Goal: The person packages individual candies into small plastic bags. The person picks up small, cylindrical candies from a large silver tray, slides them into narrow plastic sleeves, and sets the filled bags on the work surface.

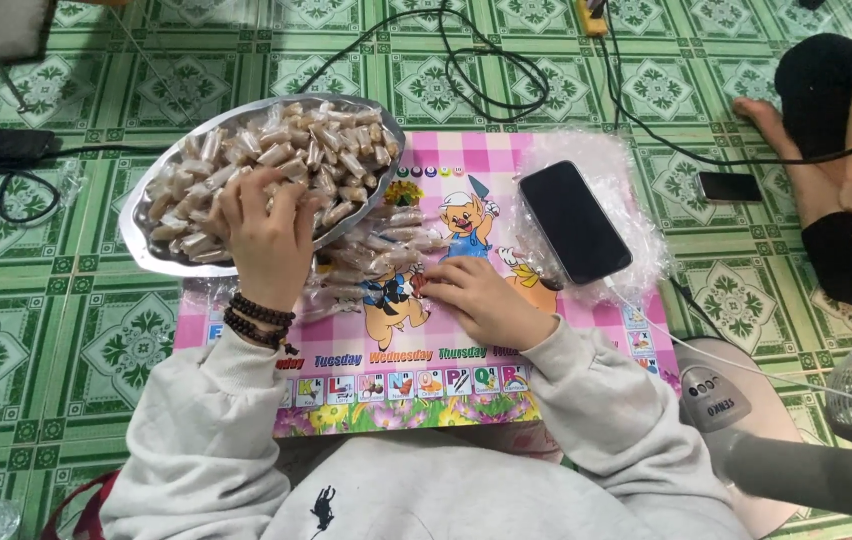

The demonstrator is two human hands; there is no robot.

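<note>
Wrapped candies, small brown pieces in clear twisted film, fill a metal tray on the green tiled floor; more lie loose on the pink cartoon board. Left hand rests on the heap, fingers curled down among the pieces; whether it grips 1 cannot be told. Right hand lies on the board, fingertips pinched by the loose pile. They look light, firm, with slick crinkly film, best pinched mid-body or by a twisted end. A phone sits on bubble wrap nearby.
</note>
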